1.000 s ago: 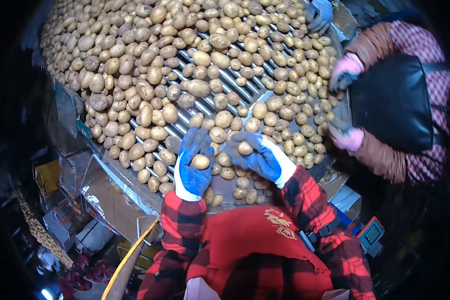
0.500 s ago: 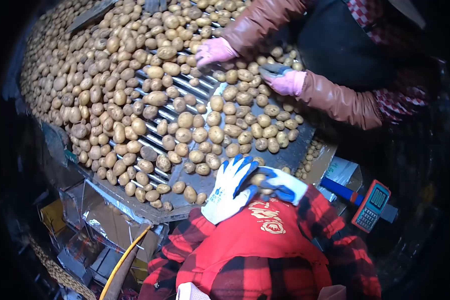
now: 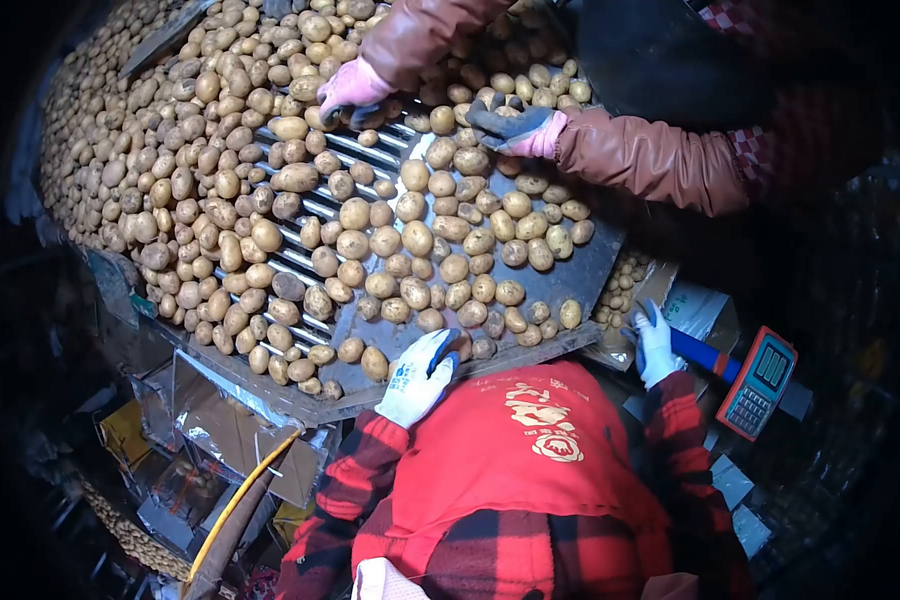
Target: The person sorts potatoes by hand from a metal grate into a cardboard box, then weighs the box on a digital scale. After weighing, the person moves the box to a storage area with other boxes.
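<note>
My left hand (image 3: 417, 380), in a white and blue glove, is at the near edge of the sorting table (image 3: 560, 345). Its fingers curl around a brownish potato (image 3: 460, 345), partly hidden by the glove. Out to the right, my right hand (image 3: 656, 345) wears a matching glove and is beside the carton of small potatoes (image 3: 625, 280). Its fingers are apart, and I see nothing held in them. Loose potatoes (image 3: 417, 238) lie on the flat plate in front of me, most of them pale yellow, some with dark soil.
Across the table a co-worker's pink-gloved hands (image 3: 515, 130) reach among the potatoes. Metal bars (image 3: 305, 262) form a grate at left, heaped with potatoes beyond. A red-framed scale display (image 3: 758, 383) stands at right on a blue post. Cartons and a yellow hose (image 3: 238, 495) are at lower left.
My hands have separated: the right moved from in front of my apron out to the carton, the left slightly down and left. The co-worker's hands shifted left and up.
</note>
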{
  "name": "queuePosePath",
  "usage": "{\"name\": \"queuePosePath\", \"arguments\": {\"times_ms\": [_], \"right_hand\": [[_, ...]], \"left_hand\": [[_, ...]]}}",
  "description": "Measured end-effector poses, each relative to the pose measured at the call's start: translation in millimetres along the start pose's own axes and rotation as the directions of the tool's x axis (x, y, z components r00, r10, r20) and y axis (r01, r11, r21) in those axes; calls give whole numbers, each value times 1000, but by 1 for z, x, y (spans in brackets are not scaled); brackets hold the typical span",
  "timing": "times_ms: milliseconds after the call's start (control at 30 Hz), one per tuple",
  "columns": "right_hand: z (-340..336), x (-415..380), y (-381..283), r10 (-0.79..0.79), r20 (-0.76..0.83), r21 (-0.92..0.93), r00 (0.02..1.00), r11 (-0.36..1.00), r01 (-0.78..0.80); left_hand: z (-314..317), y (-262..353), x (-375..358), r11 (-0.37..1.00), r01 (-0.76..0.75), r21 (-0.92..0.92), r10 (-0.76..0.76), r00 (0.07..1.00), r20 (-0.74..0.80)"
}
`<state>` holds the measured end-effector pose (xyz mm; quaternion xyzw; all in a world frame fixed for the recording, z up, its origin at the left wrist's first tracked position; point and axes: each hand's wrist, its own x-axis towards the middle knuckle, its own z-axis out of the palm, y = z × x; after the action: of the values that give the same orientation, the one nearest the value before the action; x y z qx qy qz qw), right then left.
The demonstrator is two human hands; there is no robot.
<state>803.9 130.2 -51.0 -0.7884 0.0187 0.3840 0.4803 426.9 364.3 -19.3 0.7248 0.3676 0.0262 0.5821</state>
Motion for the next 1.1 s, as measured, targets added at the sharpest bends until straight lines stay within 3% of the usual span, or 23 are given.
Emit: {"name": "queuePosePath", "arguments": {"times_ms": [67, 100, 167, 200, 233, 300, 333, 400, 433, 567, 633, 767, 900, 967, 1033, 1100], "right_hand": [[22, -15, 4, -155, 65, -145, 986, 976, 163], [35, -29, 1, -131, 52, -73, 990, 988, 134], [42, -44, 8, -250, 159, -226, 955, 932, 282], [41, -46, 17, -318, 196, -420, 927, 827, 373], [52, -64, -2, -313, 237, -444, 920, 808, 389], [59, -70, -6, -316, 298, -444, 901, 789, 424], [62, -71, -10, -313, 305, -446, 899, 787, 426], [70, -67, -20, -402, 410, -590, 818, 567, 575], [76, -65, -24, -398, 418, -591, 816, 563, 577], [99, -48, -34, -459, 536, -567, 708, 426, 705], [128, -46, -48, -476, 644, -560, 599, 239, 793], [219, -44, -84, -503, 830, -287, 243, -10, 958], [322, -29, -109, -411, 910, -89, -57, -327, 941], [361, 13, -103, -385, 914, -75, -130, -473, 878], [387, 16, -122, -450, 893, -222, -13, -465, 857], [398, 3, -153, -512, 820, -477, 258, -360, 802]], "left_hand": [[4, -8, -7, 999, -9, -38, 7, 999, -46], [7, -12, -10, 999, 0, -34, -2, 998, -56], [9, -17, -16, 999, 27, 25, -22, 985, -170], [8, -16, -15, 981, -16, 192, 71, 957, -282], [5, -13, -10, 934, -41, 356, 180, 912, -368], [-5, -7, 0, 871, 10, 492, 263, 835, -483], [-9, -5, 7, 829, 65, 555, 278, 814, -510], [-21, -6, 24, 760, 154, 631, 281, 798, -533], [-28, -9, 30, 737, 187, 649, 264, 805, -532], [-20, -25, 23, 770, 97, 631, 312, 806, -504], [-1, -34, 6, 793, 128, 595, 285, 785, -550], [5, -37, -19, 843, 92, 529, 232, 826, -514], [2, -39, -23, 876, 80, 475, 199, 839, -507], [-1, -34, -25, 894, 81, 440, 167, 852, -497], [-3, -34, -28, 909, 79, 409, 146, 859, -491], [-1, -42, -35, 914, 74, 398, 151, 850, -505]]}}
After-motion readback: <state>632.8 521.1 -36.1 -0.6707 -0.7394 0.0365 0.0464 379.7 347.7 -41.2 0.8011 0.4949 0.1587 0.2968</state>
